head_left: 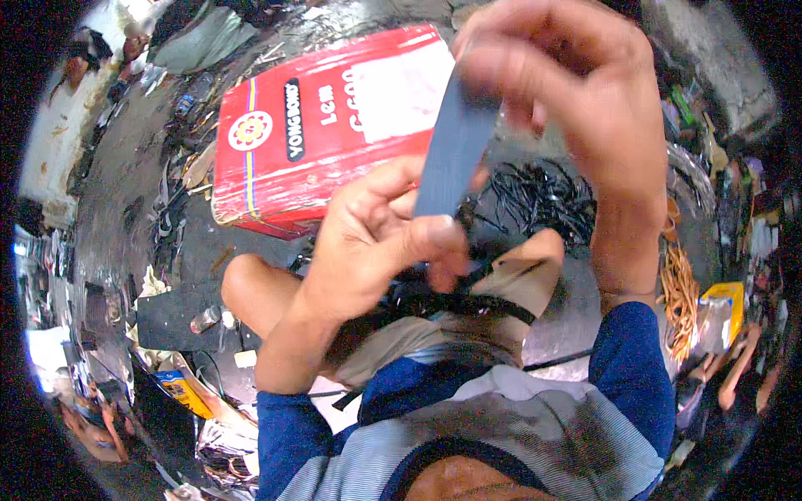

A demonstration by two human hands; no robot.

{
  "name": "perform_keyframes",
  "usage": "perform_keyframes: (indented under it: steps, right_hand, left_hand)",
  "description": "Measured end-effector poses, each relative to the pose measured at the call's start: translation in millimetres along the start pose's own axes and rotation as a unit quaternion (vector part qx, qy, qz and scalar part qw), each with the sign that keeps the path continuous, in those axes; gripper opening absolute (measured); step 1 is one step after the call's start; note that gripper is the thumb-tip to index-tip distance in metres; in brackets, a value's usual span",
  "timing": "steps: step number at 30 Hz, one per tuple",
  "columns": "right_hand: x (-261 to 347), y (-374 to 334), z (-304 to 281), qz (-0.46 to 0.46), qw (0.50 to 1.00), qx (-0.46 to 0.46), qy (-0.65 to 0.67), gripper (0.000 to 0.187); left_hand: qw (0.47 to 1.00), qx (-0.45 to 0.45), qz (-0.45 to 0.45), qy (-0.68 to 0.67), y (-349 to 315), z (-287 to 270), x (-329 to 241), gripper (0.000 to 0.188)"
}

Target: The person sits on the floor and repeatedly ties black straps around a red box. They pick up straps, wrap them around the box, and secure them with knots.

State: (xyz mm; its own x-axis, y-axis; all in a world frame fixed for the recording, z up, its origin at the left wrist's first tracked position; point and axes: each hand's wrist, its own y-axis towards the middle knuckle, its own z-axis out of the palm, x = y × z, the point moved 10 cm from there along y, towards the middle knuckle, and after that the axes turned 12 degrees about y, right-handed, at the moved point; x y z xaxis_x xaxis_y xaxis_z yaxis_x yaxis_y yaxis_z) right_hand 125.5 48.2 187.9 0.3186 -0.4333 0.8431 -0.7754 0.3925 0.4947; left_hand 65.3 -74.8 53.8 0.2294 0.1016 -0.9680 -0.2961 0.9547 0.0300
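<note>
A flat, dark grey-blue strip (455, 154) stretches between my two hands, slanting up to the right. My left hand (372, 230) pinches its lower end, thumb on the near face. Above and to the right, my right hand (576, 83) holds the upper end between thumb and fingers, slightly smeared by motion. Behind the strip stands a large red box (292, 179) with a white patch and a round yellow flower emblem; the strip and my left hand cover part of it. The strip's material is not clear.
Thin black strips (539, 196) lie heaped beyond my bent knees. To the right are a bundle of tan strips (681, 296) and a yellow packet (725, 313). A dark flat sheet (180, 321) and a blue-and-yellow packet (184, 392) lie on the left. Scraps litter the floor around.
</note>
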Motion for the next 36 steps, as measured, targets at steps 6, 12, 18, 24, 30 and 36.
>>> perform_keyframes:
  steps: [6, 12, 18, 24, 30, 36]
  right_hand:
    - [-109.2, 52.6, -53.4, 0.069, 0.991, -0.087, 0.081, 0.019]
    - [-186.0, 63.4, -31.2, 0.123, 0.992, -0.009, 0.005, 0.016]
    - [-154.3, 48.6, 5.8, 0.071, 0.949, 0.013, -0.308, 0.031]
    - [-143.1, 44.2, 8.9, 0.046, 0.935, 0.044, -0.348, 0.024]
    - [-133.5, 34.7, 10.4, -0.066, 0.921, 0.064, -0.379, 0.016]
    - [-129.3, 30.5, 7.5, -0.088, 0.931, 0.1, -0.338, 0.017]
  left_hand:
    - [0.947, -0.16, -0.11, 0.256, -51.4, -159.0, -41.5, 0.024]
    - [0.795, -0.261, -0.119, 0.534, -100.5, -312.3, -112.1, 0.016]
    - [0.477, -0.401, 0.234, 0.746, 5.3, -213.5, -125.1, 0.03]
    - [0.802, -0.148, 0.198, 0.544, 131.6, -81.2, -22.7, 0.029]
    - [0.788, -0.159, 0.196, 0.562, 129.0, -82.4, -16.1, 0.023]
    - [0.759, -0.166, 0.241, 0.582, 124.8, -78.7, -17.1, 0.018]
